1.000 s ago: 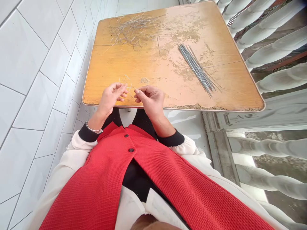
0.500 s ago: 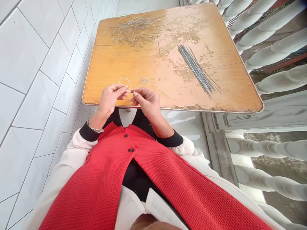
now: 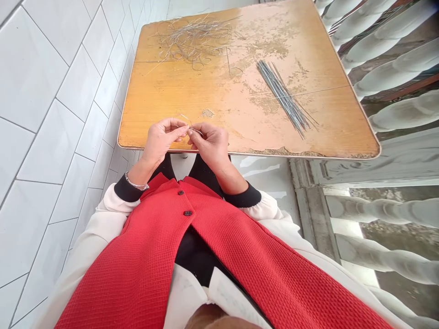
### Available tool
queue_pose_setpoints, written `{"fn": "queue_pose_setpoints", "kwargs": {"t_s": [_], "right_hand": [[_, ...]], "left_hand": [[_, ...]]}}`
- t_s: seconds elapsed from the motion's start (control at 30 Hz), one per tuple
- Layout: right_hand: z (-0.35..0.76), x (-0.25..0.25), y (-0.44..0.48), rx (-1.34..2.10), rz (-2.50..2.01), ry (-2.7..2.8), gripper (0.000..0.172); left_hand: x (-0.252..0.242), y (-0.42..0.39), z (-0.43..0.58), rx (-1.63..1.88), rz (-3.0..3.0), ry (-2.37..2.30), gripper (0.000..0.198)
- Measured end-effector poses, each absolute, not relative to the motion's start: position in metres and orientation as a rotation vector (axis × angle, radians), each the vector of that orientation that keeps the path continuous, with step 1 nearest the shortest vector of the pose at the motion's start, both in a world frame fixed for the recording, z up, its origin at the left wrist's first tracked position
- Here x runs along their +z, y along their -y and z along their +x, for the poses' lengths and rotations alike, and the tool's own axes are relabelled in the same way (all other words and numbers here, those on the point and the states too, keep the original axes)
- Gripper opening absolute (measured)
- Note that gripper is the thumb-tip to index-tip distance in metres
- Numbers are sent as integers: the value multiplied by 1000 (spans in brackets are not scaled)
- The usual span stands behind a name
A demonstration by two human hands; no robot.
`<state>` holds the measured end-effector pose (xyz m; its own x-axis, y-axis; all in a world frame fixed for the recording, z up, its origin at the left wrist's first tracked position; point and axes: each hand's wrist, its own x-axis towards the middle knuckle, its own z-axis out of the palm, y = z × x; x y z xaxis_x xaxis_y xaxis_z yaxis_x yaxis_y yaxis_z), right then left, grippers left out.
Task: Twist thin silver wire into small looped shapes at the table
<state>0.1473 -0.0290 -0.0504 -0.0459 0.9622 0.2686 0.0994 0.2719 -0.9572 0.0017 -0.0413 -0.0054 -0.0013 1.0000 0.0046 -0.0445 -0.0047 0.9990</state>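
Near the front edge of the wooden table (image 3: 164, 98), my left hand (image 3: 163, 137) and my right hand (image 3: 210, 140) meet, fingertips almost touching. Both pinch a thin wire (image 3: 186, 118) bent into a loop, whose upper curve shows above the fingers. The rest of the wire is partly hidden by my fingers. A bundle of straight grey wires (image 3: 283, 98) lies to the right on the table, with a single thin wire (image 3: 318, 92) across it. Farther back on the left sits a tangled heap of looped wires (image 3: 195, 39).
A white tiled wall (image 3: 41, 146) runs along the left. White balusters (image 3: 394, 68) stand close on the right, beyond the table's edge. The tabletop has a worn, peeling patch (image 3: 270, 48) on its right half. One bent wire (image 3: 229, 61) lies beside the heap.
The wire loop has turned and now looks smaller and narrower above my fingers. My left hand has shifted slightly right, closer to my right hand.
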Motion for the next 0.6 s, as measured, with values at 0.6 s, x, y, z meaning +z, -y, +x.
{"fn": "queue_pose_setpoints", "kwargs": {"t_s": [0.6], "right_hand": [[156, -49, 30, 999, -951, 1618, 62]], "left_hand": [[8, 25, -8, 1160, 1235, -1248, 44]]}}
